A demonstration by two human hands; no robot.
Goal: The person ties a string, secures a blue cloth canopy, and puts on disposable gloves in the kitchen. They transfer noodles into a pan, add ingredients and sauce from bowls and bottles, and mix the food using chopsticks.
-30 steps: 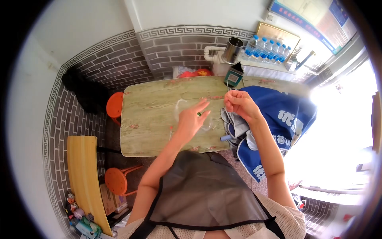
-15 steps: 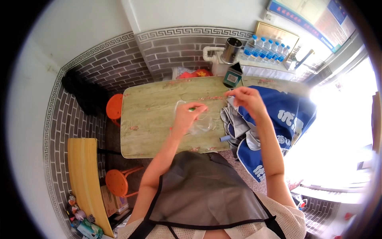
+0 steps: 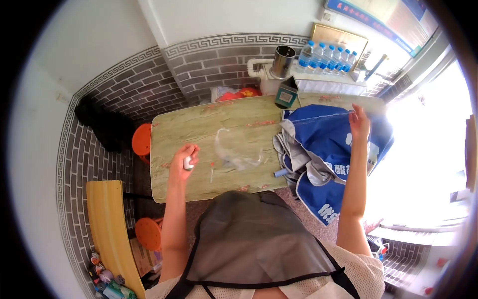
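Above the left part of the wood-patterned table (image 3: 174, 129), my left hand (image 3: 185, 158) is closed around a small white object (image 3: 187, 163), perhaps a spool. My right hand (image 3: 358, 122) is raised over the blue printed cloth (image 3: 318, 129), its fingertips pinched on a thin pale thread (image 3: 321, 117). The thread runs leftward from those fingers and fades from sight over the table. Between my hands lies a clear crumpled plastic piece (image 3: 239, 160). Beside it is a thin stick with a red end (image 3: 212, 172).
A dark green box (image 3: 286, 94) stands at the table's back edge. Behind it are a metal canister (image 3: 283, 62) and several water bottles (image 3: 323, 59) on a ledge. Orange stools (image 3: 142, 139) and a wooden bench (image 3: 110, 219) are at the left. A blue tube (image 3: 281, 173) lies by the grey cloth.
My hands have moved far apart, the left one leftward and the right one rightward over the blue cloth. A stretch of thread now shows beside my right hand.
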